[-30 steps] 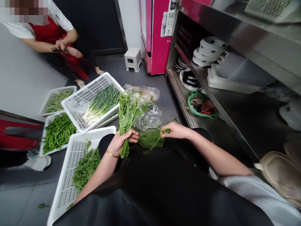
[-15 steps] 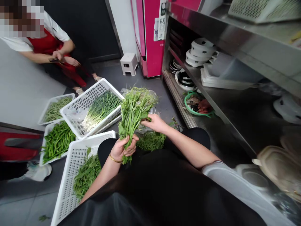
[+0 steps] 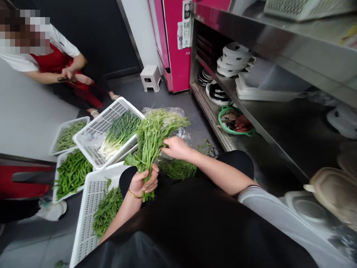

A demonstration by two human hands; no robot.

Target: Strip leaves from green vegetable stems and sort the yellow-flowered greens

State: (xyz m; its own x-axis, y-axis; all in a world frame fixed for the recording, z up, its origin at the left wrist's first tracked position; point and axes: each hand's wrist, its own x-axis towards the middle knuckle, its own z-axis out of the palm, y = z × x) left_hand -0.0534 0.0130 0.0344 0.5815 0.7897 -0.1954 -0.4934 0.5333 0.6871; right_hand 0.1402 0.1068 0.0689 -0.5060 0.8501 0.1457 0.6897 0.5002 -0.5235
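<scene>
Wrapped round the lower stems of a bunch of leafy greens [image 3: 152, 136] is my left hand [image 3: 144, 181], closed, with a gold bracelet at the wrist. The bunch stands tilted in front of my lap, its tops leaning to the right. My right hand [image 3: 177, 148] is closed in a pinch at the right side of the bunch, on a stem or leaf whose details its fingers hide. Below the hands lies a heap of green trimmings [image 3: 180, 168]. A clear plastic bag [image 3: 180, 111] is spread behind the bunch.
White baskets stand at left: one with leafy greens [image 3: 107, 214], one with scallions [image 3: 119, 134], others with green peppers [image 3: 73, 173] and green beans [image 3: 71, 134]. A steel shelf [image 3: 267, 137] runs along the right. A co-worker in a red apron [image 3: 52, 59] sits at upper left.
The bunch and my left hand have shifted slightly left and down. My right hand has moved a little left, closer against the stems. The view has tilted slightly.
</scene>
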